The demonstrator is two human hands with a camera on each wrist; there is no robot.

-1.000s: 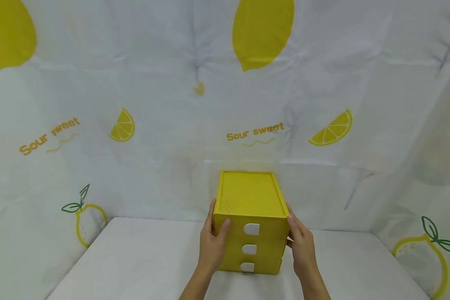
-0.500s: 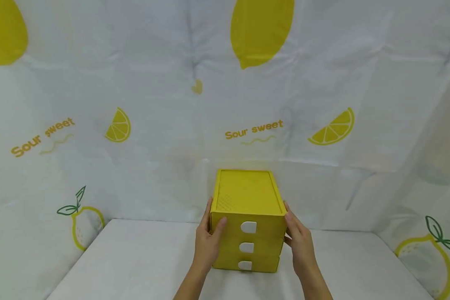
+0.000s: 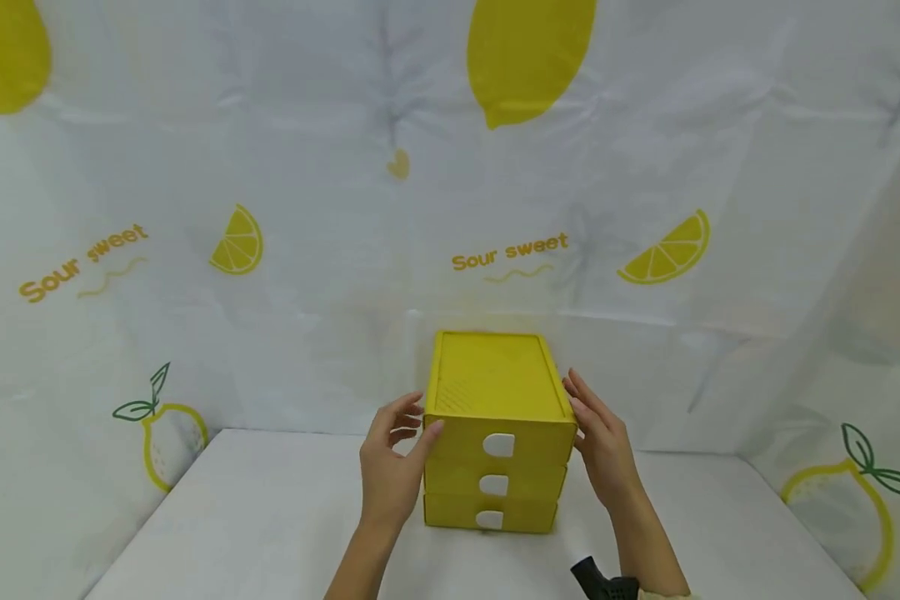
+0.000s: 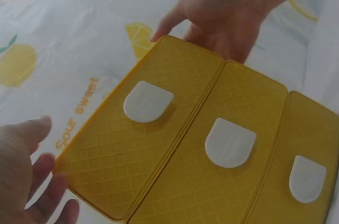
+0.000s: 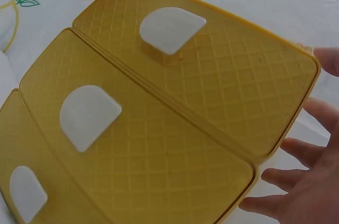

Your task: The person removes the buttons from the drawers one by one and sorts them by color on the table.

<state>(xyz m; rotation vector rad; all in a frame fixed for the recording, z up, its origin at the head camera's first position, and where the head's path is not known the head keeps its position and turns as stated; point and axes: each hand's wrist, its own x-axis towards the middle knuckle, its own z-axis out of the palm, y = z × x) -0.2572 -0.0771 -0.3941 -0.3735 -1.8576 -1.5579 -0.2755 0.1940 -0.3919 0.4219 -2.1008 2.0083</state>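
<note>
A yellow three-drawer storage box (image 3: 498, 375) stands upright on the white table, its front facing me. Each drawer front has a waffle texture and a white rounded handle (image 5: 90, 118). My left hand (image 3: 392, 471) is beside the box's left side, fingers loosely bent and holding nothing, thumb tip by the upper front corner. On the opposite side, my right hand (image 3: 603, 442) has its fingers extended along the upper right edge. In the right wrist view, the right fingertips (image 5: 273, 179) are spread right at the box's side. All the drawers sit closed.
The white table (image 3: 285, 500) extends to both sides of the box. Close behind it hangs a white curtain (image 3: 330, 250) printed with lemons and lettering. A black wrist-worn device (image 3: 606, 582) shows on the right forearm.
My left hand has come away from the box to the left, its thumb leaving the front face. The right hand has loosened, its fingers lifting higher. The box stays in place.
</note>
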